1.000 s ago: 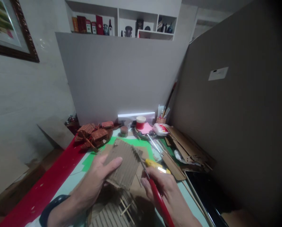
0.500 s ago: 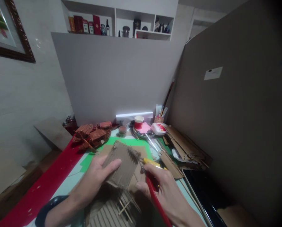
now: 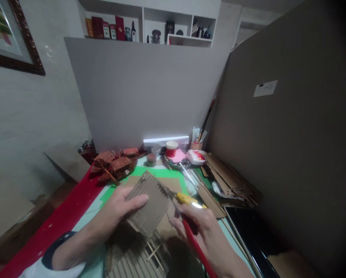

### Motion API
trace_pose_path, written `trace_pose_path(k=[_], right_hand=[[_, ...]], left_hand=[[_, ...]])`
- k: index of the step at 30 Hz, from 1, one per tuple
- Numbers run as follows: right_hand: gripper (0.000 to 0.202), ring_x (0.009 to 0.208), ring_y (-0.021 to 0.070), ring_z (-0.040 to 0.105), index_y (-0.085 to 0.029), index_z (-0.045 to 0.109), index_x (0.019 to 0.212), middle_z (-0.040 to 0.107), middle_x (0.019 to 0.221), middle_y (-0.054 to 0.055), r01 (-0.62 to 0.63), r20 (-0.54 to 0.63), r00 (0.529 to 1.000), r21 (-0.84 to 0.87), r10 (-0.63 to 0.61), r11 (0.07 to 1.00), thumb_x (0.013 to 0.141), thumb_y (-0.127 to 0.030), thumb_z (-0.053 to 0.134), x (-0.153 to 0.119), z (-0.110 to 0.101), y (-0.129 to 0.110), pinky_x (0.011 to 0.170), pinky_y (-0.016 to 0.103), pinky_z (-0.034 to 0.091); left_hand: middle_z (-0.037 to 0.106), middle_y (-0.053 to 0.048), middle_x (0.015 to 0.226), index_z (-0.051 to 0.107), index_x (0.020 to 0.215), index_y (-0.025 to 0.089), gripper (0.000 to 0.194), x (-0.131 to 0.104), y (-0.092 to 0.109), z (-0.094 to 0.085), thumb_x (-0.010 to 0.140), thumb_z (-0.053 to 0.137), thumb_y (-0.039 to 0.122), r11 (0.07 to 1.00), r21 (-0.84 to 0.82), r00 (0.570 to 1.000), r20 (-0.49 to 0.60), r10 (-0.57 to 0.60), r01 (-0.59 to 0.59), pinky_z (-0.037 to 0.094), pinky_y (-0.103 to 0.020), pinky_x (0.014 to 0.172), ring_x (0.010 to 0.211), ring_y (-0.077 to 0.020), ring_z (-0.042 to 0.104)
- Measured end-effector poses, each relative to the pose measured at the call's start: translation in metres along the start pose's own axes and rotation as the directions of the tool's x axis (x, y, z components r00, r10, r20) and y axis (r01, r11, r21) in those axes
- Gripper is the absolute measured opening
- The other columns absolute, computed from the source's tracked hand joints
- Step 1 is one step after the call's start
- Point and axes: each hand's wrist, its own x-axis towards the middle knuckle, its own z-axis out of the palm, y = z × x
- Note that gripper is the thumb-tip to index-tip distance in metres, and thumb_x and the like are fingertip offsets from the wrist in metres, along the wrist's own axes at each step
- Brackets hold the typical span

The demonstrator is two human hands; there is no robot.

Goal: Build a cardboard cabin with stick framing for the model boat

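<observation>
My left hand (image 3: 125, 204) grips the left side of a grey-brown corrugated cardboard piece (image 3: 151, 202), its thumb lying on the ridged face. In my right hand (image 3: 197, 224) is a red-handled tool (image 3: 197, 247), whose dark metal end reaches the frayed right edge of the cardboard. Whether its tip touches the edge is too small to tell. Beyond my right hand lies a yellow-handled tool (image 3: 187, 199). Under the held piece is a ridged cardboard model (image 3: 129, 264) with a small frame of thin sticks (image 3: 153, 253).
Reddish-brown models (image 3: 117, 164) stand at the back left. A red-and-white cup (image 3: 171, 149) and a jar (image 3: 151, 160) are at the back. Cardboard strips (image 3: 227, 175) are piled at the right, above a black glossy panel (image 3: 254, 235). Grey boards enclose the table.
The cardboard's ridged face has tilted slightly, and its ridges show more clearly. My right hand and the red-handled tool have shifted a little to the right. Both hands keep their holds.
</observation>
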Motion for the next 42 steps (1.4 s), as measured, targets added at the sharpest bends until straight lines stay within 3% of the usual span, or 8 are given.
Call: trace_pose_path(k=[6, 16, 20, 22, 25, 36, 39, 42], right_hand=[[0.044, 0.061, 0.0115, 0.033, -0.021, 0.039, 0.065, 0.042, 0.063, -0.005, -0.071, -0.019, 0.997, 0.007, 0.071, 0.997, 0.082, -0.044, 0.073, 0.005, -0.003, -0.004, 0.055, 0.025, 0.027], [0.042, 0.059, 0.0116, 0.03, -0.02, 0.041, 0.063, 0.037, 0.06, -0.005, -0.054, 0.054, 0.997, -0.008, 0.054, 0.999, 0.094, -0.043, 0.056, -0.002, -0.005, -0.002, 0.054, 0.026, 0.025], [0.029, 0.061, 0.0125, 0.036, -0.021, 0.051, 0.085, 0.044, 0.066, -0.006, -0.085, 0.083, 0.993, 0.034, 0.082, 0.996, 0.087, -0.046, 0.067, -0.001, -0.004, -0.003, 0.056, 0.025, 0.028], [0.039, 0.062, 0.0132, 0.039, -0.022, 0.049, 0.099, 0.048, 0.069, -0.006, -0.131, 0.102, 0.987, 0.084, 0.122, 0.988, 0.082, -0.05, 0.072, -0.001, -0.003, -0.004, 0.058, 0.025, 0.031], [0.046, 0.069, 0.0153, 0.046, -0.022, 0.051, 0.1, 0.055, 0.077, -0.003, -0.157, 0.125, 0.982, 0.112, 0.143, 0.981, 0.078, -0.054, 0.076, -0.002, -0.003, -0.006, 0.063, 0.026, 0.037], [0.041, 0.053, 0.0106, 0.03, -0.022, 0.043, 0.07, 0.038, 0.059, -0.007, 0.076, -0.002, 0.997, 0.086, -0.076, 0.993, 0.089, -0.05, 0.065, -0.004, 0.003, -0.007, 0.05, 0.024, 0.025], [0.034, 0.059, 0.0119, 0.04, -0.022, 0.056, 0.083, 0.051, 0.068, -0.005, 0.091, 0.027, 0.995, 0.107, -0.094, 0.99, 0.089, -0.054, 0.065, -0.006, 0.005, -0.008, 0.056, 0.023, 0.034], [0.041, 0.074, 0.0168, 0.054, -0.023, 0.057, 0.101, 0.062, 0.089, 0.0, -0.001, 0.112, 0.994, 0.127, -0.014, 0.992, 0.086, -0.06, 0.067, -0.007, 0.003, -0.012, 0.067, 0.026, 0.042]], left_hand=[[0.067, 0.0, 0.08, 0.073, 0.082, 0.015, 0.03, -0.002, -0.003, 0.003, 0.086, 0.071, 0.045, 0.991, 0.136, 0.999, 0.051, 0.008, -0.015, 0.043, -0.022, 0.065, 0.074, -0.015, 0.057], [0.063, -0.001, 0.076, 0.067, 0.08, 0.013, 0.037, 0.0, 0.001, -0.002, 0.08, 0.073, 0.05, 0.992, 0.111, 0.984, 0.164, -0.07, 0.052, 0.043, -0.023, 0.062, 0.069, -0.0143, 0.056], [0.062, 0.0, 0.076, 0.066, 0.08, 0.014, 0.035, 0.0, 0.004, -0.005, 0.081, 0.07, 0.049, 0.986, 0.164, 0.986, 0.159, -0.055, 0.029, 0.041, -0.024, 0.063, 0.069, -0.0144, 0.054], [0.06, 0.001, 0.075, 0.066, 0.078, 0.015, 0.036, -0.001, 0.004, -0.004, 0.082, 0.069, 0.05, 0.974, 0.227, 0.988, 0.144, -0.051, 0.017, 0.04, -0.025, 0.063, 0.069, -0.0149, 0.052], [0.059, 0.0, 0.074, 0.069, 0.079, 0.014, 0.036, -0.003, 0.002, 0.0, 0.083, 0.069, 0.05, 0.946, 0.323, 0.984, 0.166, -0.068, 0.011, 0.039, -0.026, 0.066, 0.072, -0.0169, 0.051], [0.065, -0.001, 0.083, 0.07, 0.084, 0.017, 0.033, -0.011, 0.015, -0.003, 0.08, 0.069, 0.05, 0.952, 0.299, 0.949, 0.281, -0.145, 0.057, 0.047, -0.027, 0.075, 0.086, -0.021, 0.059], [0.064, -0.001, 0.08, 0.071, 0.081, 0.017, 0.034, -0.011, 0.019, -0.005, 0.08, 0.069, 0.051, 0.936, 0.349, 0.949, 0.277, -0.149, 0.045, 0.046, -0.027, 0.074, 0.084, -0.0214, 0.058], [0.059, 0.001, 0.073, 0.07, 0.077, 0.016, 0.036, -0.01, 0.019, -0.003, 0.081, 0.067, 0.051, 0.909, 0.415, 0.944, 0.285, -0.167, 0.035, 0.04, -0.026, 0.066, 0.074, -0.0176, 0.053]])
